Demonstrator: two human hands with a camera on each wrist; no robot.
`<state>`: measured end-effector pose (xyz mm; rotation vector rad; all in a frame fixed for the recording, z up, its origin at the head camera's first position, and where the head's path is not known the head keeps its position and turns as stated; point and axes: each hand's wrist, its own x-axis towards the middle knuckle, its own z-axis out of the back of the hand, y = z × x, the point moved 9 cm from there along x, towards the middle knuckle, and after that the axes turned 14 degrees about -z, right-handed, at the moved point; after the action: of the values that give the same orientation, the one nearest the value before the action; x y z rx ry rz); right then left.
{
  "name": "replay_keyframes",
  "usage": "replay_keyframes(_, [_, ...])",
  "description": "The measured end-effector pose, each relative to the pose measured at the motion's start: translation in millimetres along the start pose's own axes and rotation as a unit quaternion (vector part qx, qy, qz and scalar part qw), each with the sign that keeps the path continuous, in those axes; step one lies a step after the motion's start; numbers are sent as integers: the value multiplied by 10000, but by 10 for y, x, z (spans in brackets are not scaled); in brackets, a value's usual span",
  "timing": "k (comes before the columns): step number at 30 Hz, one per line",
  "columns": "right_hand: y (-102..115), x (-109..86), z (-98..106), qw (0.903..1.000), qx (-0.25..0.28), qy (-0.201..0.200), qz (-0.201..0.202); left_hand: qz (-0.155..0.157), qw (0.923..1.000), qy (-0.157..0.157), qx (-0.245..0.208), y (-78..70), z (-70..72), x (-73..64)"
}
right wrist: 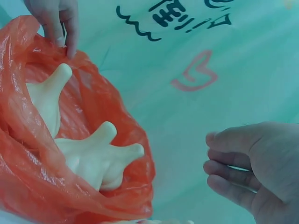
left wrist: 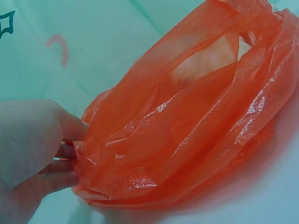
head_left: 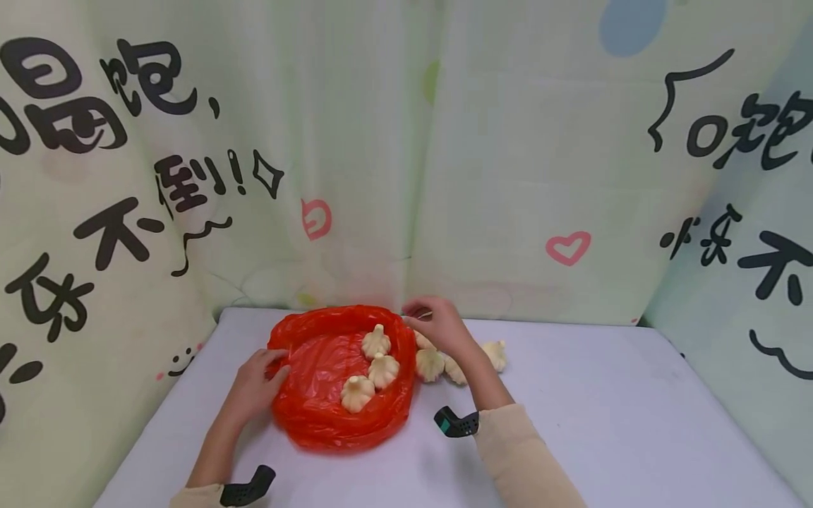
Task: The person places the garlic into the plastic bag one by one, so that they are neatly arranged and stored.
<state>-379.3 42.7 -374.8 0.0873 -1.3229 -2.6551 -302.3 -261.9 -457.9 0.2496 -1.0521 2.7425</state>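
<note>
A red plastic bag (head_left: pixel 336 432) lies spread on the table with its mouth rolled wide and facing up. Three garlic bulbs (head_left: pixel 358 394) sit inside, toward its right side. At the bag's left rim, my left hand (head_left: pixel 255 384) pinches the plastic between thumb and fingers; the left wrist view also shows this hand (left wrist: pixel 35 149) at the edge of the bag. My right hand (head_left: pixel 440 326) hovers by the right rim, above several loose garlic bulbs (head_left: pixel 430 365) that it partly hides. Seen from the right wrist, that hand (right wrist: pixel 252 168) has loosely bent fingers with nothing between them.
The white table (head_left: pixel 597 416) ends at a printed curtain (head_left: pixel 495 176) hanging close behind the bag. One more garlic bulb (head_left: pixel 494 355) lies right of my right forearm. Each wrist carries a black camera mount (head_left: pixel 456 422).
</note>
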Motion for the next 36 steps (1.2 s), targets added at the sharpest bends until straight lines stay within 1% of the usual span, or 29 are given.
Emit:
replay_keyframes(5, [-94,-102,119,9997,7,-253,-29,-78,10000,-12,38,12,-12,3])
replay_keyframes(9, [-214,-165,154,9990,-54,-378,-231,-154,9998,-43,70,16,-10,-10])
replay_keyframes(12, [-294,-201,159,9982,-96,-461,-363,-105,9999,-40,56,31,-11,-27])
replay_keyframes(16, [-336,-244,192,9972,-106,-672,-321,15,10000,-8,17,52,-17,-27])
replay_keyframes(19, [-349,-271,213,9964,-98,-797,-260,50,10000,3,24,60,-16,-14])
replay_keyframes(29, [-550,-320,139,9946,-62,-877,-558,42,10000,-13,-1,56,-4,6])
replay_keyframes(36, [-612,-332,71,9935,-147,-902,-677,81,10000,-16,-11,67,-6,-3])
